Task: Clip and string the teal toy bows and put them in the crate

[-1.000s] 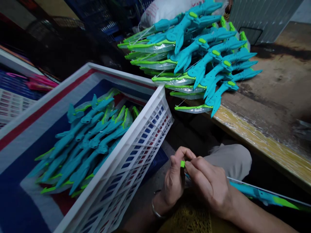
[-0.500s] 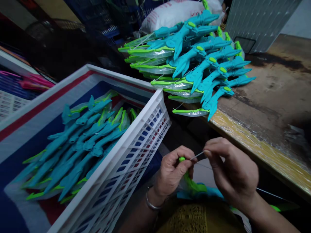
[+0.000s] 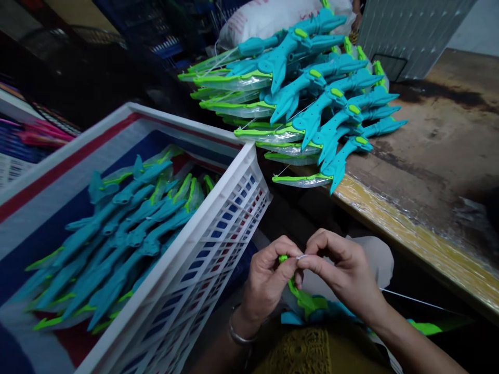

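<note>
Thread (image 3: 301, 256) hard to make out: only a short pale bit shows between the fingertips of both hands, and a thin line runs off to the right past the right wrist. Left hand (image 3: 268, 278) is closed in a pinch on the green tip of a toy crossbow (image 3: 306, 304), low in the near centre over the lap. Right hand (image 3: 345, 272) is closed too, thumb and forefinger pinching the thread right at that tip. Most of the toy crossbow is hidden under the hands and forearms; its teal body and a green limb end peek out near the lower right. Whether the thread is knotted cannot be told.

White crate (image 3: 218, 218) at left holds a layer of teal and green crossbows; its near end is cut off by the frame edge. A stack of finished crossbows (image 3: 307, 98) lies on the far end of the bench (image 3: 440, 171), limbs overhanging its left edge. White sack (image 3: 268, 18) behind it, partly cut off.

Versus half a second ago: right hand has closed in from the drawn-out position, so the fingertips of both hands now meet; the stretch of thread seen then between them is gone.
</note>
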Motion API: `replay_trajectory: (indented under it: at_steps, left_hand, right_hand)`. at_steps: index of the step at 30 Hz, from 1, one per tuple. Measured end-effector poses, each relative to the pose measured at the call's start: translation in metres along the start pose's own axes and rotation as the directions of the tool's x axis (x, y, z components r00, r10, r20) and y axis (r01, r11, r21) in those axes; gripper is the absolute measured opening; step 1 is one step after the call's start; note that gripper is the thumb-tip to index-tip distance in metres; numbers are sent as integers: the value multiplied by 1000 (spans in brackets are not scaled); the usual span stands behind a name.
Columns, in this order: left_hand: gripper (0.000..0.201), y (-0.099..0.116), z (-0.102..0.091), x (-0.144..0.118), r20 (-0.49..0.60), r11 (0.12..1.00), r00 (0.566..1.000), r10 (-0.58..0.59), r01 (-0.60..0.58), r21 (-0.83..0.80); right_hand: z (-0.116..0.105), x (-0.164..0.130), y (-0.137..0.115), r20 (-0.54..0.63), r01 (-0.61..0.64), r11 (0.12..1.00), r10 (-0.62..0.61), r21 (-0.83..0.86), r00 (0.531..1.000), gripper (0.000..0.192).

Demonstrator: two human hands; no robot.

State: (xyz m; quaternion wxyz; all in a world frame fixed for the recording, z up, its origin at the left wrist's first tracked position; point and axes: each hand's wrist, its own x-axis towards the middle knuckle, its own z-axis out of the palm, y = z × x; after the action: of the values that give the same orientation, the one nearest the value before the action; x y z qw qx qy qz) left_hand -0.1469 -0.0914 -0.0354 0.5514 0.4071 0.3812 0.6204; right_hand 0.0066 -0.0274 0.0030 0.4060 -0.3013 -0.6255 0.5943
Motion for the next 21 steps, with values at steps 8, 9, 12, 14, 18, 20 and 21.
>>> replay_trajectory:
  at_steps: [8, 9, 12, 14, 18, 20, 21]
  left_hand:
    - [20, -6, -3, 3, 25, 997, 1000, 7, -5, -80]
    - [21, -6, -2, 2, 8, 997, 1000, -17, 17, -72]
    - [24, -7, 1, 1, -65, 994, 992, -106, 103, -41]
    - [28, -6, 3, 1, -99, 990, 985, -141, 140, -20]
    - [31, -4, 3, 4, -112, 984, 978, -177, 176, -19]
    - [30, -2, 1, 5, -88, 984, 980, -178, 178, -8]
    - [30, -2, 0, 5, -73, 985, 983, -170, 171, 1]
  right_hand:
    - [5, 1, 18, 101, -151, 919, 122, 365, 987, 24]
    - [4, 1, 19, 82, -88, 948, 65, 305, 994, 23]
    - [1, -1, 15, 44, 105, 994, -106, 25, 993, 17]
    - [1, -3, 9, 47, 169, 978, -164, -122, 985, 15]
    - [4, -7, -1, 55, 237, 925, -232, -297, 971, 13]
    - [5, -9, -2, 100, 308, 880, -291, -362, 951, 14]
    - [6, -10, -2, 134, 341, 853, -314, -394, 940, 15]
